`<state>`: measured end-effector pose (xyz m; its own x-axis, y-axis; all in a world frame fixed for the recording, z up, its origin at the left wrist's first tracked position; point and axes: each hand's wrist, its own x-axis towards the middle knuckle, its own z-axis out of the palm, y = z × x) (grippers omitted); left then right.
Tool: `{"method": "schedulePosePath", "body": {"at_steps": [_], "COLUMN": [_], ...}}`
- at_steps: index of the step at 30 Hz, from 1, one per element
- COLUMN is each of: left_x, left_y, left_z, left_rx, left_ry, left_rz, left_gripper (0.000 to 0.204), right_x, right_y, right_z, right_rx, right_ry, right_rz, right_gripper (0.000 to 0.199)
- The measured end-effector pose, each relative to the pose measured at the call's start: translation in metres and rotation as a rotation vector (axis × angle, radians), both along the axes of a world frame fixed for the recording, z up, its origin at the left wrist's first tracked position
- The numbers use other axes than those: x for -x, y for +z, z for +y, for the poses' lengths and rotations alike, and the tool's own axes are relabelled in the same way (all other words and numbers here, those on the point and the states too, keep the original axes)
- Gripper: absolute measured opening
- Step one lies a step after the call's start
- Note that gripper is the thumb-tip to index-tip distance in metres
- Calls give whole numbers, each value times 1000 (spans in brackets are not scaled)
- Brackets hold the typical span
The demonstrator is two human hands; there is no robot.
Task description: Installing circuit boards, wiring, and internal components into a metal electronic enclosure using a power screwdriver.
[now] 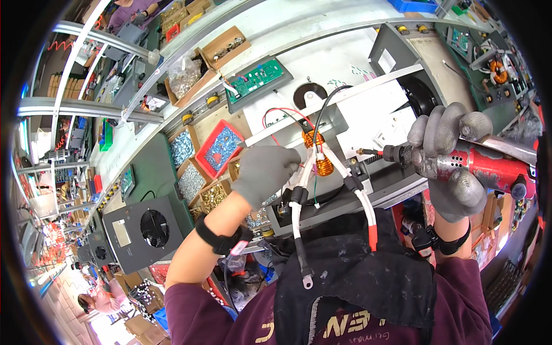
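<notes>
The left hand (265, 171), in a grey glove, rests on the grey chassis (339, 198) beside the copper coil (319, 154), fingers curled together; what they pinch, if anything, is hidden. The right hand (451, 164), also gloved, has its fingers clamped around a red driver (489, 167), whose tip points left toward the coil. White cables (362, 198) hang off the chassis front. Screw boxes (201, 167) sit just left of the hand.
</notes>
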<state>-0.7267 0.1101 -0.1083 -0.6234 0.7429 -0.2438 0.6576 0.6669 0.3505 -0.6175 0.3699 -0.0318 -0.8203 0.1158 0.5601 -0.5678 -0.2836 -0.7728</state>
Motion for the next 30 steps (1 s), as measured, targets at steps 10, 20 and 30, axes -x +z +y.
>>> {"method": "schedulePosePath", "body": {"at_steps": [10, 20, 30], "left_x": [-2, -25, -24], "left_y": [-12, -17, -46], "left_z": [-2, 23, 15], "left_rx": [-288, -422, -574], "left_ry": [406, 662, 771], "left_rz": [-737, -1137, -1357], "left_gripper": [20, 13, 24], "right_x": [1, 12, 11], "right_y": [-11, -31, -43], "right_z": [12, 20, 19], "right_rx": [126, 137, 151], "right_ry": [-146, -59, -130], "right_rz": [-179, -149, -199], "right_gripper": [51, 50, 49]}}
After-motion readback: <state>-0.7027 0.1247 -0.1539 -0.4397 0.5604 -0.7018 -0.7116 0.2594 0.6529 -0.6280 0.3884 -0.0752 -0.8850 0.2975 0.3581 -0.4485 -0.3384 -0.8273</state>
